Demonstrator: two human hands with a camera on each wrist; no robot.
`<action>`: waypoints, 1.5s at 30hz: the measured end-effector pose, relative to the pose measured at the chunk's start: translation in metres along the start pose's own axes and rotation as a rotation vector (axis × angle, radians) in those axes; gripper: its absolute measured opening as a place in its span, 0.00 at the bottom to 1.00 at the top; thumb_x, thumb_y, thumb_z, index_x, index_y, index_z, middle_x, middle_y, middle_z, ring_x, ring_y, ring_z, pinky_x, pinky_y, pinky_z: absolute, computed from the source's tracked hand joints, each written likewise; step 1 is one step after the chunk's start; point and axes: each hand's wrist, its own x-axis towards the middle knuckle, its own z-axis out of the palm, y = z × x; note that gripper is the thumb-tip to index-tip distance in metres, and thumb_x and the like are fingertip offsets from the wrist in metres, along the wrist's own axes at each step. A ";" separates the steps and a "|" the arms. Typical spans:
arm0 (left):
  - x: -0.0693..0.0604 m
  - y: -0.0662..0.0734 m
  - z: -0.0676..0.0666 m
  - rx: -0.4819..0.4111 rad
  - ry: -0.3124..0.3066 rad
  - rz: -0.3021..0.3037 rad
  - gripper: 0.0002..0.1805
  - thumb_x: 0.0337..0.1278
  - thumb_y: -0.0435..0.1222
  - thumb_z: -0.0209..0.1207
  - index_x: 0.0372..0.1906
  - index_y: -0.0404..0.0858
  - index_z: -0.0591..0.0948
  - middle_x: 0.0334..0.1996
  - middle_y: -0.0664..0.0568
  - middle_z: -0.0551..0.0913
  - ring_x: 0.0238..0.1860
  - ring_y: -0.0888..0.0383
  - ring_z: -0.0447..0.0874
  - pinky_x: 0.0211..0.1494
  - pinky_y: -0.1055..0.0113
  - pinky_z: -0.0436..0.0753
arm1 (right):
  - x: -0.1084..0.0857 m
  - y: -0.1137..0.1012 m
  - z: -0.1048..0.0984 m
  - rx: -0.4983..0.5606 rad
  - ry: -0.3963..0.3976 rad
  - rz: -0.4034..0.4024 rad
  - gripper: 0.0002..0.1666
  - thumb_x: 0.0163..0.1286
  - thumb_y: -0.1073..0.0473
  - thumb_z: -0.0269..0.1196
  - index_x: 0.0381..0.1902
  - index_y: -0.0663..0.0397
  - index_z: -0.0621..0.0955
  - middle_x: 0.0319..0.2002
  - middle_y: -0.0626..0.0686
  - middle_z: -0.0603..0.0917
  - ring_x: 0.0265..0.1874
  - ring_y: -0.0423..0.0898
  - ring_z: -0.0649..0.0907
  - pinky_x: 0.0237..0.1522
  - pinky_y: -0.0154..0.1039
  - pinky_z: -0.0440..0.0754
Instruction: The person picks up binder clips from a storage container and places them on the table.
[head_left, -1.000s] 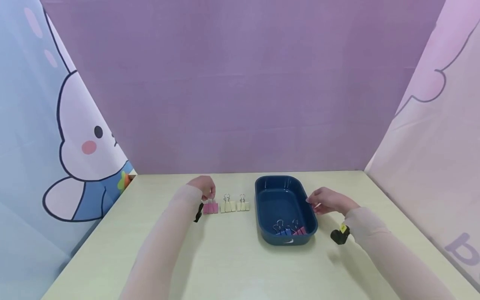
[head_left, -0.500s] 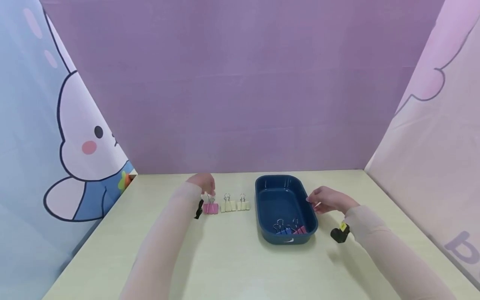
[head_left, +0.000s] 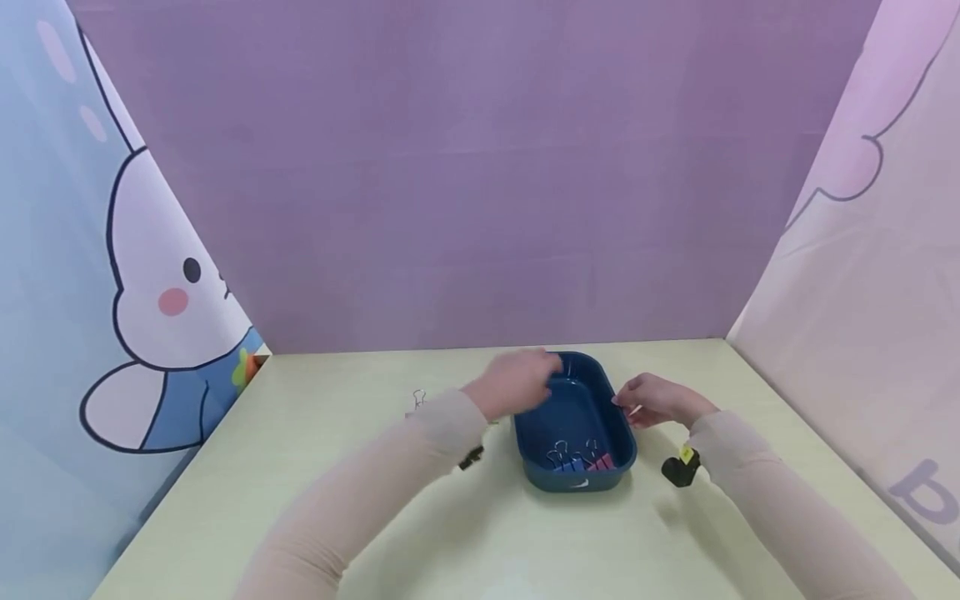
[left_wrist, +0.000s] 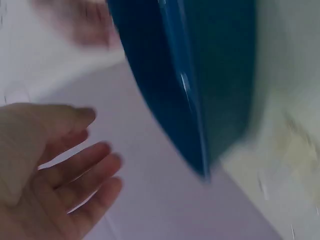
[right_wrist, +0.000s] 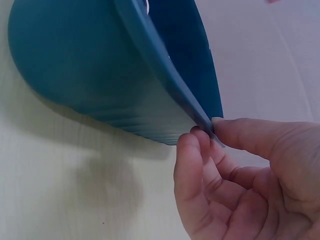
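"Purple cloth hangs behind the pale table. Where's your tray?"
"On that table; my right hand pinches its right rim."
"And your left hand?"
"At the tray's far left corner, fingers loosely apart, holding nothing."
"Any clips?"
"A blue clip and a pink clip lie in the tray's near end; another clip shows left of it, partly behind my sleeve."

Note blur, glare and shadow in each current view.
Head: left hand blurred, right hand crisper; soft shadows and a pale sheen on the table. Left wrist: dim, tray smeared, nearer fingers clearer. Right wrist: pinching fingers fairly sharp, diffuse shadow beside the tray.
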 end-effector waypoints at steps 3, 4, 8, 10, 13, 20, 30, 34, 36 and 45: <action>-0.001 0.026 0.014 0.082 -0.133 0.060 0.19 0.61 0.46 0.62 0.55 0.48 0.78 0.49 0.58 0.83 0.46 0.63 0.82 0.46 0.69 0.82 | 0.000 0.000 0.001 0.004 0.001 -0.005 0.15 0.73 0.62 0.53 0.46 0.72 0.76 0.27 0.51 0.78 0.22 0.41 0.78 0.30 0.33 0.81; -0.002 0.032 0.019 0.102 -0.175 0.066 0.17 0.60 0.47 0.63 0.53 0.49 0.79 0.46 0.60 0.84 0.44 0.64 0.82 0.44 0.69 0.82 | 0.000 0.000 0.002 0.004 0.001 -0.007 0.15 0.73 0.62 0.53 0.46 0.72 0.76 0.27 0.51 0.78 0.22 0.41 0.78 0.30 0.33 0.81; -0.004 0.042 0.035 0.149 -0.290 0.067 0.11 0.59 0.49 0.63 0.43 0.50 0.83 0.35 0.62 0.85 0.34 0.66 0.81 0.42 0.69 0.83 | 0.000 0.001 0.003 0.014 -0.006 -0.012 0.15 0.73 0.62 0.53 0.46 0.72 0.76 0.27 0.50 0.78 0.22 0.41 0.78 0.30 0.33 0.81; -0.004 0.043 0.040 0.145 -0.305 0.066 0.09 0.60 0.49 0.62 0.39 0.50 0.84 0.32 0.62 0.84 0.31 0.66 0.80 0.41 0.68 0.83 | 0.000 0.001 0.002 0.017 -0.009 -0.015 0.15 0.73 0.62 0.53 0.46 0.73 0.76 0.26 0.50 0.78 0.22 0.40 0.78 0.29 0.33 0.81; -0.002 0.042 0.045 0.094 -0.302 0.068 0.05 0.61 0.46 0.62 0.35 0.51 0.85 0.31 0.63 0.84 0.30 0.67 0.79 0.41 0.70 0.82 | 0.000 0.002 0.002 0.023 -0.013 -0.015 0.15 0.73 0.62 0.53 0.46 0.73 0.76 0.26 0.50 0.78 0.22 0.40 0.78 0.29 0.33 0.81; -0.001 0.036 0.047 -0.120 -0.293 0.037 0.07 0.64 0.38 0.60 0.29 0.49 0.83 0.24 0.63 0.82 0.26 0.67 0.78 0.33 0.73 0.78 | 0.000 0.002 0.002 0.025 -0.027 -0.032 0.16 0.73 0.62 0.53 0.47 0.74 0.75 0.27 0.50 0.78 0.22 0.40 0.77 0.29 0.32 0.81; 0.002 0.001 0.002 -0.313 -0.210 0.052 0.05 0.67 0.37 0.56 0.36 0.42 0.82 0.30 0.58 0.82 0.30 0.64 0.80 0.34 0.75 0.79 | -0.001 0.000 0.000 0.012 -0.016 -0.030 0.16 0.73 0.62 0.53 0.47 0.74 0.75 0.27 0.50 0.78 0.22 0.40 0.78 0.29 0.33 0.81; 0.002 -0.034 -0.034 -0.435 -0.098 0.005 0.07 0.67 0.36 0.55 0.43 0.38 0.81 0.34 0.52 0.83 0.36 0.57 0.83 0.38 0.72 0.81 | 0.000 0.001 -0.001 0.006 -0.009 -0.022 0.17 0.73 0.62 0.53 0.49 0.75 0.75 0.28 0.50 0.79 0.23 0.41 0.78 0.30 0.33 0.82; -0.002 -0.055 -0.051 -0.492 -0.024 -0.049 0.08 0.67 0.35 0.54 0.45 0.37 0.81 0.36 0.50 0.83 0.40 0.54 0.83 0.42 0.69 0.82 | 0.001 0.002 -0.002 -0.002 -0.009 -0.021 0.18 0.73 0.62 0.52 0.50 0.75 0.75 0.29 0.51 0.79 0.24 0.41 0.78 0.30 0.33 0.82; -0.040 -0.156 -0.078 -0.477 0.178 -0.258 0.08 0.66 0.34 0.55 0.45 0.34 0.80 0.43 0.41 0.82 0.42 0.48 0.81 0.48 0.57 0.82 | 0.002 0.004 -0.002 0.006 -0.011 -0.015 0.17 0.73 0.62 0.53 0.49 0.75 0.75 0.29 0.51 0.78 0.24 0.41 0.78 0.30 0.33 0.81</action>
